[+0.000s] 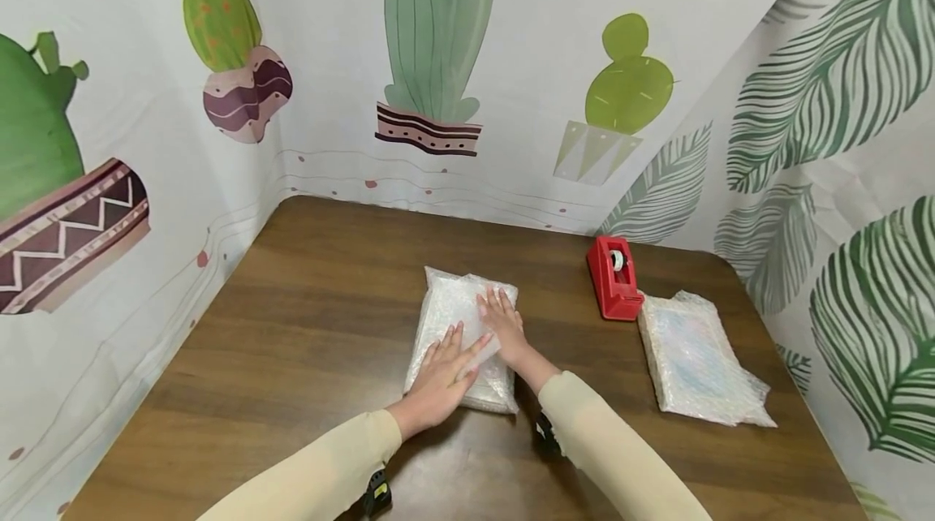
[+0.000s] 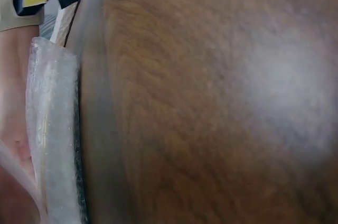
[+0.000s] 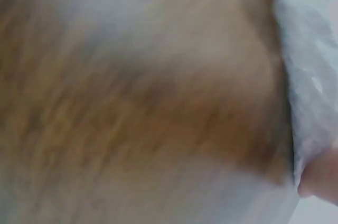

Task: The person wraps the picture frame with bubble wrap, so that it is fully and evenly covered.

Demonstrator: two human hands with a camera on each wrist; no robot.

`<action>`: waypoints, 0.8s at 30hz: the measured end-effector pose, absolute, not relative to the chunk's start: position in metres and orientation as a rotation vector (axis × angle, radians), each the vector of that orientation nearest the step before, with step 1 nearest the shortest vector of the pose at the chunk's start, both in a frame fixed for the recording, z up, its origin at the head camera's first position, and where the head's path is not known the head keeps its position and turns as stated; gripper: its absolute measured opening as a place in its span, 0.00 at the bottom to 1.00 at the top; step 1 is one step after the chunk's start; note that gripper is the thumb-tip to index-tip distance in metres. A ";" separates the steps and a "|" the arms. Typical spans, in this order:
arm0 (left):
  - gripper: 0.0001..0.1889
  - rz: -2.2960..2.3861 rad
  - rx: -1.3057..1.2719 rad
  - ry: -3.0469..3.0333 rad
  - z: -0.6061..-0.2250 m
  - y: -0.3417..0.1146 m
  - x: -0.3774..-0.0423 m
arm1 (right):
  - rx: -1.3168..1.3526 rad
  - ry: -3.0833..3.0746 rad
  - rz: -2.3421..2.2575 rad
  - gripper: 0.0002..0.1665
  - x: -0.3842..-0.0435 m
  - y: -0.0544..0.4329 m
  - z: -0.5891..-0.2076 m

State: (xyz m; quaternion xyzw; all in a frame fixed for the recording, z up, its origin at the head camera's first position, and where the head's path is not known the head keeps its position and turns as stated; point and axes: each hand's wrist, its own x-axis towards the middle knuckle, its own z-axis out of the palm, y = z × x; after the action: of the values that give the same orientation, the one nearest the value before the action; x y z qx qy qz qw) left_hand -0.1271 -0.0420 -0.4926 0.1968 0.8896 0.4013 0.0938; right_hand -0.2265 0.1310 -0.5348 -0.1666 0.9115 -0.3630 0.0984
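On the tabletop, wrapped but sealing uncertain

The left hand lies on the near left part of a bubble-wrapped package at the middle, fingers straight and spread; the right hand rests flat on its far right part, fingers extended. This package looks covered, but any taping cannot be made out and may be left. Farther right come a red tape dispenser and a second wrapped package, seemingly done.

Central package in glossy, bumpy plastic, smooth wood-grained tabletop, plastic tape dispenser, matt cloth sleeves
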 end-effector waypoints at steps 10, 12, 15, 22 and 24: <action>0.28 0.813 0.647 2.762 -0.494 -0.034 -0.126 | -0.250 2.429 -1.352 0.42 -0.221 0.125 -0.500; 0.28 0.740 0.654 2.781 -0.495 -0.032 -0.125 | -0.248 2.433 -1.312 0.41 -0.218 0.124 -0.495; 0.27 0.645 0.668 2.815 -0.496 -0.030 -0.124 | -0.253 2.403 -1.295 0.37 -0.217 0.126 -0.491; 0.33 0.505 0.667 2.830 -0.497 -0.025 -0.126 | -0.279 2.414 -1.143 0.38 -0.222 0.126 -0.490; 0.34 0.501 0.643 2.824 -0.498 -0.023 -0.126 | -0.297 2.463 -1.067 0.38 -0.223 0.124 -0.491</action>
State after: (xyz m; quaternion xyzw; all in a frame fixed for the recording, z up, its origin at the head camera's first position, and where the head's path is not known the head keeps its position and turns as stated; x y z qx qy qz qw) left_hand -0.1260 -0.0232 -0.4983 0.2177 0.9559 0.1695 0.1009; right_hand -0.2230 0.1241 -0.4914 -0.1075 0.8899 -0.3857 0.2186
